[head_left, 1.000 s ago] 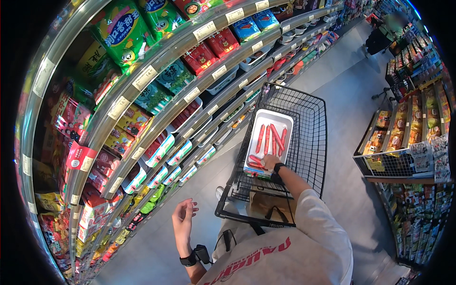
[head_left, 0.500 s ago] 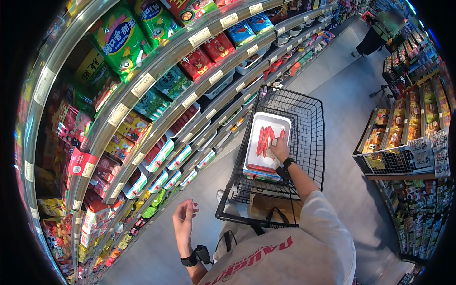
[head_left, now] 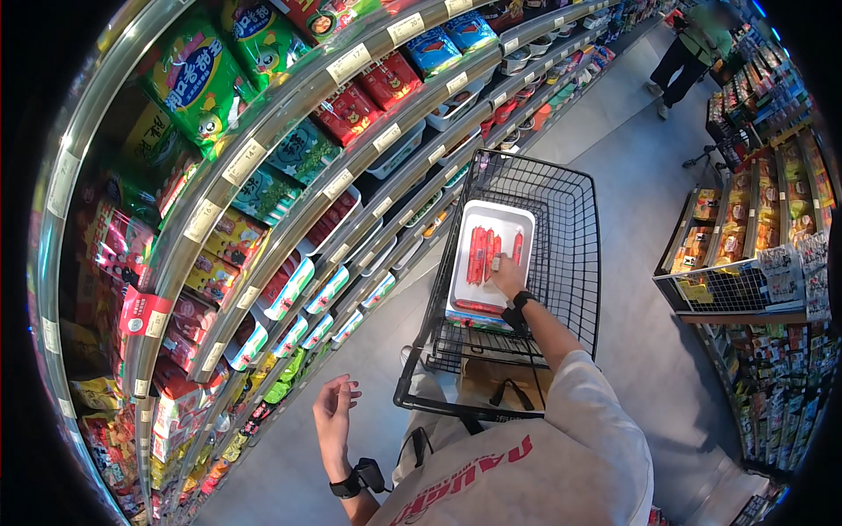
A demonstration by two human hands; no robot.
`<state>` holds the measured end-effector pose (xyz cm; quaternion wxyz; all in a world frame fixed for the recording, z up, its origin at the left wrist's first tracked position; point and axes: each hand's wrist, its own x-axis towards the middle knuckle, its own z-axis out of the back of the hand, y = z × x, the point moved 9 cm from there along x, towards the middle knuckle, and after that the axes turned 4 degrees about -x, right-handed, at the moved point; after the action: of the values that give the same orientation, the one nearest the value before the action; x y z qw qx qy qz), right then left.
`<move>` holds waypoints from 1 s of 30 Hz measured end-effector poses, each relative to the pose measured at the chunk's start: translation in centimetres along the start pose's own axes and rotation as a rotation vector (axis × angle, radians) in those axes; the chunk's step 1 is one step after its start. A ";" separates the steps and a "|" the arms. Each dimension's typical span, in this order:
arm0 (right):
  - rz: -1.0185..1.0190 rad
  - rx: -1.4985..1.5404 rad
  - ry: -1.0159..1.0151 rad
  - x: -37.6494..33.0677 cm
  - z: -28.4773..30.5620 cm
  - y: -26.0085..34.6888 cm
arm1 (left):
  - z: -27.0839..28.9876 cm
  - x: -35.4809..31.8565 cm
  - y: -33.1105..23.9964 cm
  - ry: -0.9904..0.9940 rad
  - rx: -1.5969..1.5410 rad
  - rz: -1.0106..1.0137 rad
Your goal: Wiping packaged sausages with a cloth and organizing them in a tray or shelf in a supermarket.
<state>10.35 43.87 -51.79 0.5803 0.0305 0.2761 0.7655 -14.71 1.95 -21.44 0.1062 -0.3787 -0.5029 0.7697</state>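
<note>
A white tray (head_left: 500, 216) sits in the black wire cart (head_left: 566, 241) in front of me, on top of a colourful package (head_left: 478, 321). Several slim sausages in red wrappers (head_left: 478, 256) lie lengthwise in it, one of them apart along the right side. Another red sausage lies across the tray's near end. My right hand (head_left: 509, 279) reaches into the tray, its fingers closed on the lower end of a red sausage, which they partly cover. To the left of the cart my left hand (head_left: 333, 410) hangs in the air, fingers loosely bent and apart, holding nothing.
Curved shelves (head_left: 272, 175) full of packaged food rise along my left. At the right stands a display stand (head_left: 728, 254) of orange packs. Further up the aisle a person (head_left: 688, 57) stands on the grey floor. A brown bag (head_left: 500, 384) sits low under the cart's handle.
My right hand has shifted slightly left in the tray, and the red sausages now lie straighter side by side. My left hand has moved a little left. The far person has come further into view.
</note>
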 end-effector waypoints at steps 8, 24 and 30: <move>0.303 -0.389 0.881 -5.9 -4.3 3.4 | -0.3 0.3 0.0 0.021 0.017 -0.017; 0.194 0.307 0.527 -1.0 -1.9 -1.3 | -0.9 1.3 -0.7 0.044 -0.017 -0.005; 0.038 0.060 0.195 -1.2 2.7 1.0 | -0.8 1.2 -0.6 0.039 -0.022 -0.011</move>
<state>10.91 43.70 -48.71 0.5347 -0.0217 0.3536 0.7672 -15.17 3.45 -21.64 0.1163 -0.3921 -0.5111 0.7560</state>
